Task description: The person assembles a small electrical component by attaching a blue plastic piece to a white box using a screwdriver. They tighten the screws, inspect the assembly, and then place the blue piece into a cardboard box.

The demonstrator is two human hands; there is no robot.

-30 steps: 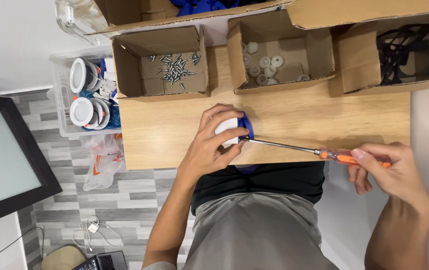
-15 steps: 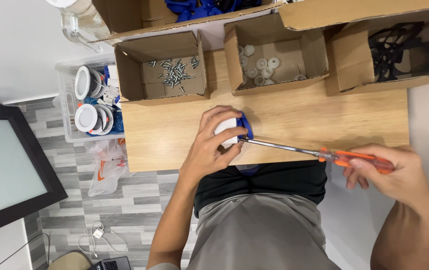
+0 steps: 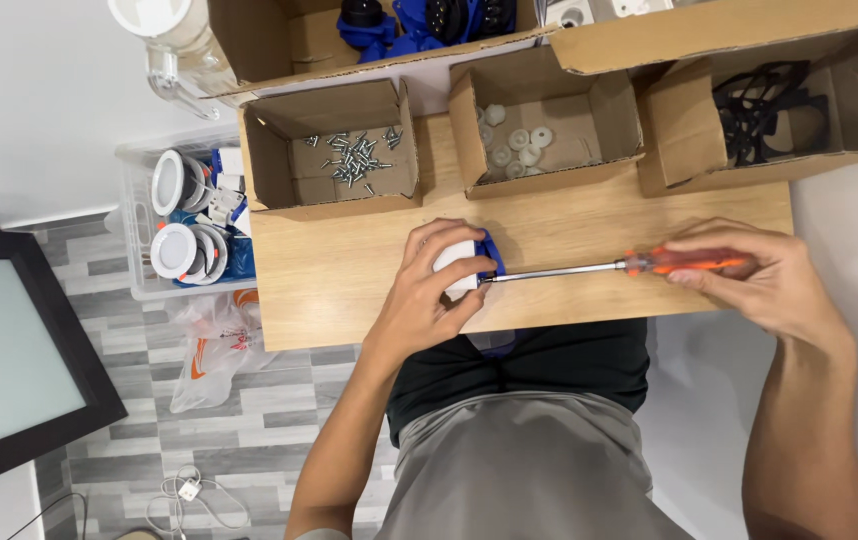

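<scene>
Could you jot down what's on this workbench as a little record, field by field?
Left hand: grips a white and blue part on the wooden table
Right hand: holds an orange-handled screwdriver, tip at the part
Left box: loose screws
Middle box: small white round pieces
Right box: black frame-like parts
Floor bin: round white fittings

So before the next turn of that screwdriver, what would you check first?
1. Left hand steadies the white and blue part on the wooden table: ok.
2. Right hand grips the orange-handled screwdriver: ok.
3. Tip meets the part's edge: ok.
4. Tip seated in a screw head: cannot tell, fingers hide it.
5. Spare screws in the cardboard box within reach: ok.
</scene>
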